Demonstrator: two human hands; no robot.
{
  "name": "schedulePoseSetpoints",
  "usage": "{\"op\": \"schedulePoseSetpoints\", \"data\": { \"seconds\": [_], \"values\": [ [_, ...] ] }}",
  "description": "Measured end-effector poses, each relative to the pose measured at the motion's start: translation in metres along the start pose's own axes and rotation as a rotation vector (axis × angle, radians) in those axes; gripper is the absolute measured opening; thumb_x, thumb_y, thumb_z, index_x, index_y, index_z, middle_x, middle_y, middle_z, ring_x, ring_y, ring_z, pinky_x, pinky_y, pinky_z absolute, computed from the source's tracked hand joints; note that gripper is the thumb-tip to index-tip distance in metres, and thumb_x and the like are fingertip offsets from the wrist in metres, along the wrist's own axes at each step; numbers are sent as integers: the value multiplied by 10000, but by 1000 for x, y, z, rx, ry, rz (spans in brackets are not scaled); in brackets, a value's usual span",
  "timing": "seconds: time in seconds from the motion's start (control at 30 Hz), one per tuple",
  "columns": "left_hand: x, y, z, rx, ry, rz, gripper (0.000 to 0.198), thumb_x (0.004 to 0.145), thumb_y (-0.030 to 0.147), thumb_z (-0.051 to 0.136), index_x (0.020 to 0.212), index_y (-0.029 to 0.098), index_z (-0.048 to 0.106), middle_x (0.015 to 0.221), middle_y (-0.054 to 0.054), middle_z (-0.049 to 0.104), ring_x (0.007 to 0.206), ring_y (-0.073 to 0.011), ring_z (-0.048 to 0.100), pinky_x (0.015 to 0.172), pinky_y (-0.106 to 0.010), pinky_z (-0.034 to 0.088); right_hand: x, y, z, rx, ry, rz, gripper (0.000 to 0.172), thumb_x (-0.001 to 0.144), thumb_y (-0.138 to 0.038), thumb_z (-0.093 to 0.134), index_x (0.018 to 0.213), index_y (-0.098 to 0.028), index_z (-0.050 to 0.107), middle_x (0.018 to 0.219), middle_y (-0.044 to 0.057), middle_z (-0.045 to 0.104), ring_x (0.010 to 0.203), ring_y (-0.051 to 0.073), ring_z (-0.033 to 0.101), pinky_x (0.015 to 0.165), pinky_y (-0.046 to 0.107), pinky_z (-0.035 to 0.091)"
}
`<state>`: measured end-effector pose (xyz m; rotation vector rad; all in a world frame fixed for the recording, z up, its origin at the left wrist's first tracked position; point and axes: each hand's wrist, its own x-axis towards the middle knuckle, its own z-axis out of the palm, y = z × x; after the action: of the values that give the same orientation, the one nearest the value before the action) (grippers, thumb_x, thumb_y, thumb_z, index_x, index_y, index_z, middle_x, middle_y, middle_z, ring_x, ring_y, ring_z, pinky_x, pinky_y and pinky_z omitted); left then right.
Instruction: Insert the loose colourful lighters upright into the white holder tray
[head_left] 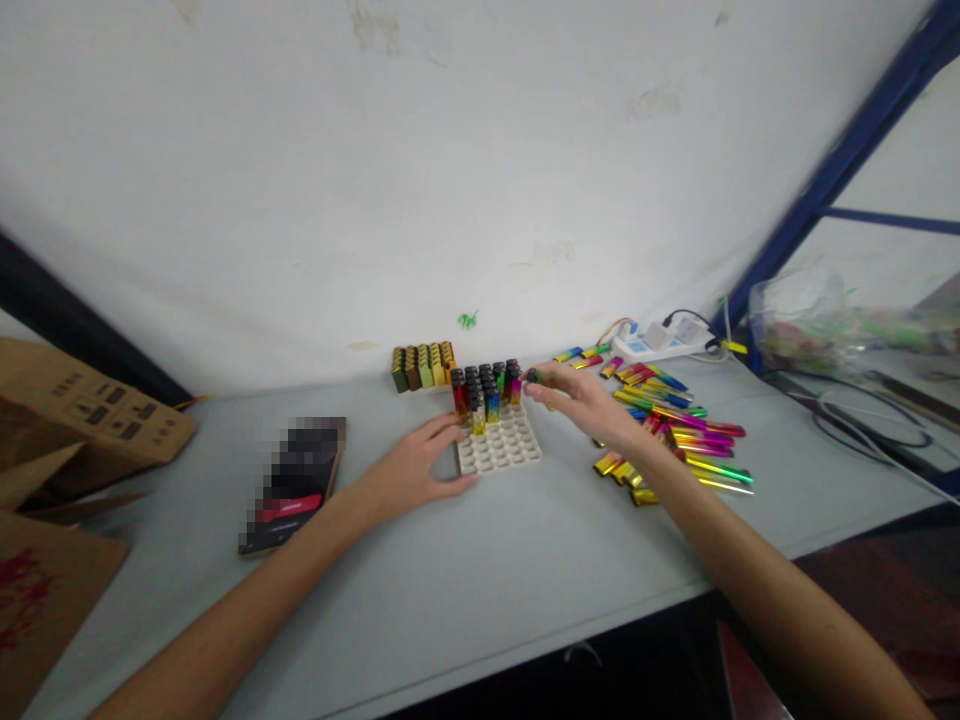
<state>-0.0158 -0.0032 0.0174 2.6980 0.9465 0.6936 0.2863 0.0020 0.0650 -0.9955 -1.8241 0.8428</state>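
A: What is the right grip doing?
B: Its thumb and fingers are closed on a black-topped lighter, just beside the far right corner of the white tray; most of that lighter's body is hidden by the hand.
A: And the left grip?
B: Open, thumb spread from the fingers; it sits at the tray's left side, fingertips by the edge and thumb near the closest corner.
A: Where are the other lighters?
B: A cluster of upright lighters fills the far part of the tray, mixed red, blue, green and purple; the nearer rows of round holes lie in plain view.
A: Further out?
B: Behind and to the left, a second block of lighters stands by the wall; to the right, a loose heap of shiny lighters lies spread on the tabletop; beyond it is a white power strip; on the left, a dark flat device, partly pixelated; past that, cardboard boxes.
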Motion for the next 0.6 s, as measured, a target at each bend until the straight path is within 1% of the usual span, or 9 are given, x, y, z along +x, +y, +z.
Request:
{"op": "schedulePoseSetpoints", "data": {
  "seconds": [0.03,0.07,0.13,0.2,0.27,0.33,0.43,0.5,0.6],
  "values": [
    [-1,-1,0,9,2,4,347,915,454,727,1126,193,636,1396,-167,643,1275,-295,660,1154,-452,530,4,-1,-3,-65,44,-31,401,934,-583,679,1022,-197,740,1075,91,683,972,213,630,789,320,533],
    [-1,-1,1,16,3,6,351,918,457,725,1134,192,642,1404,-167,645,1283,-297,660,1161,-454,526,9,-1,-5,-140,86,-60,394,916,-575,707,1015,-197,762,1087,101,688,965,216,636,767,315,533],
    [-2,-2,1,25,9,5,362,918,465,727,1146,195,653,1407,-160,655,1294,-298,659,1166,-456,523,18,0,-6,-282,106,-105,376,924,-554,710,971,-188,784,977,91,709,850,196,644,724,306,517],
    [-3,-2,1,31,15,0,372,913,474,733,1149,195,663,1405,-154,664,1293,-298,663,1162,-454,528,26,2,-5,-371,48,-130,353,971,-510,671,999,-174,774,822,52,715,716,168,633,699,294,491],
    [-3,-2,1,37,20,-2,368,912,472,736,1142,193,669,1406,-151,667,1295,-293,664,1164,-443,527,31,4,-3,-424,-6,-146,310,1021,-443,619,1060,-161,741,754,28,726,664,157,641,690,277,470],
    [-3,-1,1,43,22,5,354,918,459,732,1141,191,669,1408,-149,665,1302,-284,660,1172,-429,521,35,6,-1,-498,-53,-163,247,1044,-369,593,1097,-157,709,772,32,753,664,155,658,691,265,457],
    [-4,1,0,53,25,12,357,923,449,728,1154,184,664,1409,-157,661,1303,-279,659,1174,-424,519,38,7,0,-622,-124,-176,177,1039,-280,602,1117,-148,690,846,61,781,701,166,671,699,262,440],
    [-3,1,0,51,23,8,361,920,451,731,1154,184,663,1409,-157,660,1297,-278,663,1170,-421,522,40,6,0,-695,-166,-182,179,1042,-259,597,1125,-140,703,895,85,784,740,178,676,707,267,427],
    [-3,1,0,38,22,5,356,915,451,735,1145,188,666,1403,-150,664,1294,-279,665,1173,-422,520,45,0,-1,-753,-239,-194,211,1051,-273,594,1130,-145,741,922,96,786,762,183,679,716,273,412]
  ]
}}
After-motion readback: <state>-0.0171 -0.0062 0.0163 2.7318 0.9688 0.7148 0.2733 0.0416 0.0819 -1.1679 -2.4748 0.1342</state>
